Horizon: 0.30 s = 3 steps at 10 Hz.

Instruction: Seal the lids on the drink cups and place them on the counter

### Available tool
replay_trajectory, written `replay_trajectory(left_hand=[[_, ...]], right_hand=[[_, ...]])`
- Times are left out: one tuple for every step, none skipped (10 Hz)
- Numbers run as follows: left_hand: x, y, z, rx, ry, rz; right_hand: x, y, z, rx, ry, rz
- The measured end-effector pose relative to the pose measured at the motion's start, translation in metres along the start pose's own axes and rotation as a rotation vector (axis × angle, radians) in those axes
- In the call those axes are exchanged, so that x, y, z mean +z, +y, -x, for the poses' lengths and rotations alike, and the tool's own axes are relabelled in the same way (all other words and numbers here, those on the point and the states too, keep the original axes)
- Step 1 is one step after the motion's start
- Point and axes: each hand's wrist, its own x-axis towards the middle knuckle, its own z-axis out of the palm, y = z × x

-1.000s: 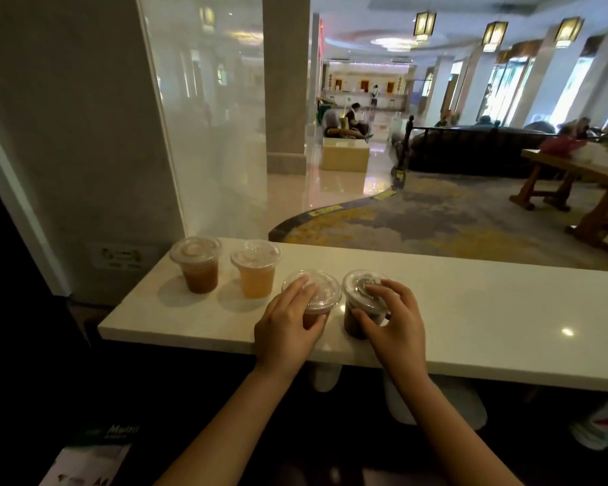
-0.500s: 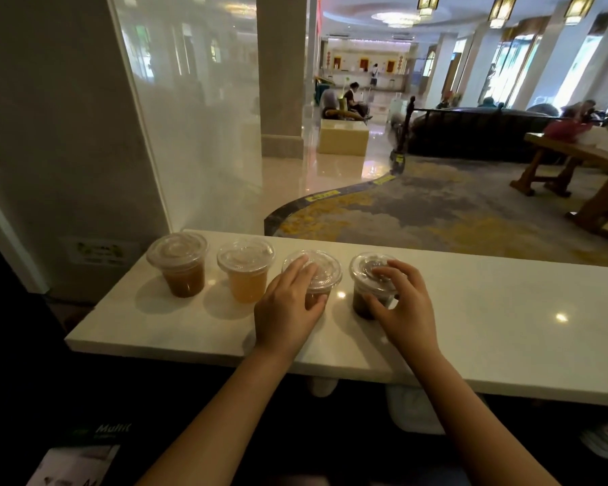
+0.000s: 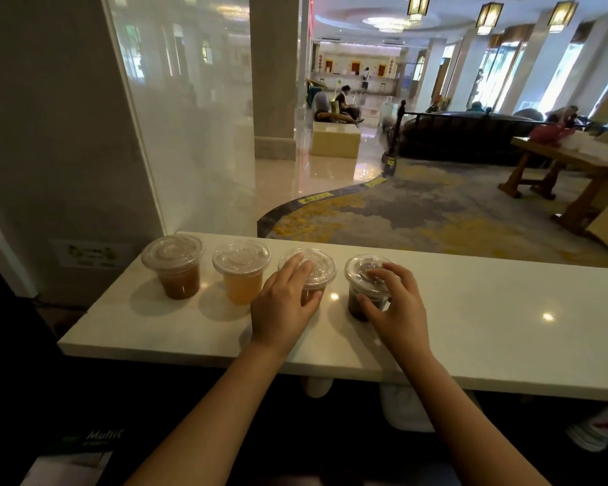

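Several clear plastic cups with clear lids stand in a row on the white counter. From the left: a brown drink cup, an orange drink cup, a third cup and a dark drink cup. My left hand rests over the near side of the third cup, fingers lying on its lid. My right hand grips the dark drink cup, fingertips on its lid and thumb against its side. Both cups stand on the counter.
A glass pane and a grey wall rise behind the counter's left end. Beyond lies a lobby with a patterned carpet, a wooden table and seated people. The counter's right half is bare.
The two right-hand cups have moved apart: the dark cup went right with my right hand. The camera view shifted slightly. Both hands stay on their cups.
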Motion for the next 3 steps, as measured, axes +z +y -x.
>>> replay_trajectory(left_hand=[[0.0, 0.0, 0.0, -0.001, -0.018, 0.005], [-0.004, 0.0, 0.001, 0.007, -0.074, 0.001], [-0.016, 0.006, 0.002, 0.009, -0.207, -0.117]], right_hand=[[-0.002, -0.002, -0.001, 0.009, -0.033, 0.013], [-0.003, -0.001, 0.0, 0.002, -0.055, 0.034], [-0.009, -0.006, 0.004, 0.041, -0.106, 0.1]])
